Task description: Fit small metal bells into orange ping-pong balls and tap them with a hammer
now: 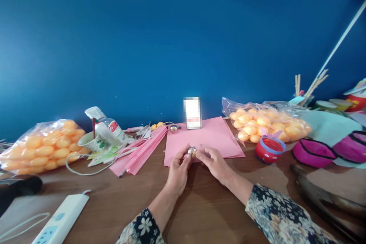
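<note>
Between the thumb and fingers of my left hand is a small shiny metal ball, rather like a jingle bell. Close to its right side, my right hand has its thumb and fingertips pinched together; whatever they hold is too small to make out. Both hands are over the near edge of the pink paper sheets on the brown table. A similar shiny ball rests on the far left corner of the paper.
Bags of orange balls lie at left and right. Pink paper strips, a tilted bottle and a patterned cup are left of the paper. A red pot, magenta pouches and a power strip stand around.
</note>
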### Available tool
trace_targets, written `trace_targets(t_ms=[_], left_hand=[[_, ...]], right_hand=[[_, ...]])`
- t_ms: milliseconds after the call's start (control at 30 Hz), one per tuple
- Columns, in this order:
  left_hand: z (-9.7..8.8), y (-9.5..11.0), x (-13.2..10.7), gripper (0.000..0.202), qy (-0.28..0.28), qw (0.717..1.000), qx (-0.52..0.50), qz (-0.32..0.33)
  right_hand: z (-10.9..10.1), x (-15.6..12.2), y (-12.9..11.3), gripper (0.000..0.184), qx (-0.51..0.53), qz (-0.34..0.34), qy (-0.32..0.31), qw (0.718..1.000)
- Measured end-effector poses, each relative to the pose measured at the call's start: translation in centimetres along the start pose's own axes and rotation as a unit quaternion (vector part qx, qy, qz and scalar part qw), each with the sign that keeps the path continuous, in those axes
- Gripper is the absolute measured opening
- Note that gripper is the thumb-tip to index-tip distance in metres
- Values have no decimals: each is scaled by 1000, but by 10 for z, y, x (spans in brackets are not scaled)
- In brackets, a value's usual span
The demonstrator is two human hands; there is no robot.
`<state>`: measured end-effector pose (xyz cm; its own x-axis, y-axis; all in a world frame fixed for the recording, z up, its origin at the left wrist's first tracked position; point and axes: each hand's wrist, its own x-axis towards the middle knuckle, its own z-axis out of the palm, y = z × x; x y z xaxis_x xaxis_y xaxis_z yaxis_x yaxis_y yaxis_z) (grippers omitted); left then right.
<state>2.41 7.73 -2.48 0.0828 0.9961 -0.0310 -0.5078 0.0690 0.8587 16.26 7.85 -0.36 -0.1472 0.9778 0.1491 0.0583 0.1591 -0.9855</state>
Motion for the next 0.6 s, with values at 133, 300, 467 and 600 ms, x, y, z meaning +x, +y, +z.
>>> trace_targets(t_ms=[133,300,467,600], left_hand=[[2,1,-1,40,3,1000,2,0],[3,3,-1,41,7,1000,2,-2],[2,3,-1,40,7,1000,8,2],[2,3,-1,41,3,1000,5,2]], right_hand=[[0,0,-1,32,-5,-2,-10,1000],[0,0,-1,33,-7,-6,-4,1000],[0,-1,-2,32,-2,-1,-6,1000],[0,-1,-4,31,-1,0,-12,1000]])
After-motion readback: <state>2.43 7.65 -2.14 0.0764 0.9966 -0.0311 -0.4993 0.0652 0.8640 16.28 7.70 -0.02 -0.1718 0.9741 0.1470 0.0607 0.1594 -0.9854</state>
